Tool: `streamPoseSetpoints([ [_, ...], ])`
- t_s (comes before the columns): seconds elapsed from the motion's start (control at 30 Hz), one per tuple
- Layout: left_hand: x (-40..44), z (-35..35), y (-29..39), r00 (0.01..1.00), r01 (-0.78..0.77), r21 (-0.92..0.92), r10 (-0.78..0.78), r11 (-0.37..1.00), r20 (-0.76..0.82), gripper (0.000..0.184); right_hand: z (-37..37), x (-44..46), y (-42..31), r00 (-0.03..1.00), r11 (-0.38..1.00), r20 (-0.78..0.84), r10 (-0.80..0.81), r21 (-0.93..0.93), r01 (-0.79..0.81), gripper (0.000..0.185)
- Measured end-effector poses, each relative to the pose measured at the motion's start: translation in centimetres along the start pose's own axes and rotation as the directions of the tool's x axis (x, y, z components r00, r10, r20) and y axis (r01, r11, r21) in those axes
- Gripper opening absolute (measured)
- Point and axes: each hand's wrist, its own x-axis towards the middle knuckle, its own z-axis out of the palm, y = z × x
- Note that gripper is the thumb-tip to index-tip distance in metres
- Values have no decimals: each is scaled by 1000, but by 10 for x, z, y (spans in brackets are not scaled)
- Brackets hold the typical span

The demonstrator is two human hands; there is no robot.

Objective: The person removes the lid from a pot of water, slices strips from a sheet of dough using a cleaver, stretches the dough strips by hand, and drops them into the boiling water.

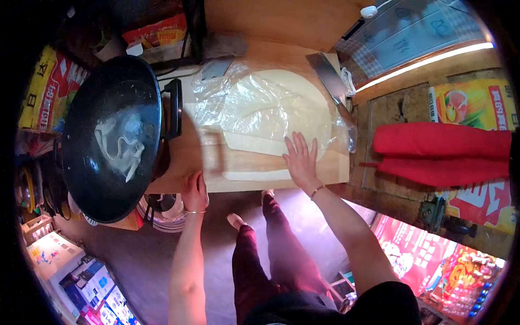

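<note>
My right hand (301,162) lies with fingers spread on the near right part of a large pale dough sheet (303,92). Clear plastic film (246,103) covers much of the sheet. Along the front of the wooden board (338,169), a cut dough strip (257,175) lies apart from the sheet, left of my right wrist. My left hand (194,190) is closed at the board's front edge, beside the wok; its fingertips are partly hidden. The black wok (81,168) on the left holds several pale noodle strips (120,149).
A cleaver (327,76) rests at the board's far right corner. Red cloth-like covers (439,154) lie on the right-hand counter (390,111). The wok's handle (174,108) juts over the board. Stacked bowls or plates (168,219) stand below the board's front left edge.
</note>
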Motion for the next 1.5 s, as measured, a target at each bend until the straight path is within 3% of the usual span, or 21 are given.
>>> streamPoseSetpoints([
  [0.1,-12,4,-6,998,55,-49,-54,997,35,12,16,-9,9,999,999,39,31,-14,-31,45],
  [0.17,-14,14,-13,999,50,-8,-50,999,-20,13,25,-11,17,998,998,-22,61,-1,-61,45],
  [0.2,-14,12,-14,993,110,-66,-106,992,55,14,19,-26,16,997,997,5,73,3,-73,45],
  [0.3,-7,3,-5,1000,-10,-29,9,1000,-16,13,6,-15,26,999,999,7,49,2,-49,42],
  [0.47,-12,12,-11,993,107,-82,-103,991,54,12,15,-26,35,994,994,-5,111,23,-111,45],
  [0.57,-7,5,-4,1000,11,-4,-11,1000,10,13,17,-23,43,995,997,51,83,5,-83,46],
  [0.67,-15,15,-15,996,81,-58,-80,995,30,13,24,-24,55,979,977,-13,202,77,-200,45],
  [0.87,-12,11,-11,1000,25,22,-25,999,4,13,19,-31,63,985,981,9,173,-92,-172,46],
  [0.97,-12,9,-13,1000,-15,59,14,998,22,14,23,-41,69,973,973,-30,228,-38,-229,47],
  [1.0,-9,2,-10,1000,-16,66,14,998,18,14,22,-46,71,944,945,-67,323,78,-318,47],
  [1.03,-6,-2,-6,996,56,-27,-54,998,64,16,23,-51,74,903,898,-94,418,192,-395,48],
  [1.1,-6,1,0,986,135,-118,-121,984,116,17,0,-47,69,915,908,-93,393,195,-370,50],
  [1.17,-11,8,-10,917,349,-137,-308,927,252,20,-3,-24,49,952,948,-80,294,148,-281,51],
  [1.2,-10,3,-4,918,354,-126,-319,927,235,21,2,-18,45,984,977,-39,173,132,-167,49],
  [1.23,-10,5,8,920,357,-117,-327,927,215,22,8,-18,45,987,976,-36,155,164,-147,49],
  [1.3,-10,3,34,887,457,-240,-416,857,201,26,18,-22,51,988,985,14,155,-72,-154,47],
  [1.37,-9,1,60,917,382,-53,-372,923,142,28,17,-24,57,990,990,5,141,-29,-141,47],
  [1.43,-6,7,78,850,524,-174,-499,834,167,27,7,-38,62,989,963,1,146,229,-142,47],
  [1.47,-9,11,83,842,537,-167,-515,827,159,27,-1,-46,61,992,964,8,128,234,-127,47],
  [1.5,-8,15,86,838,543,-98,-532,834,122,26,-10,-51,59,982,907,37,186,378,-186,46],
])
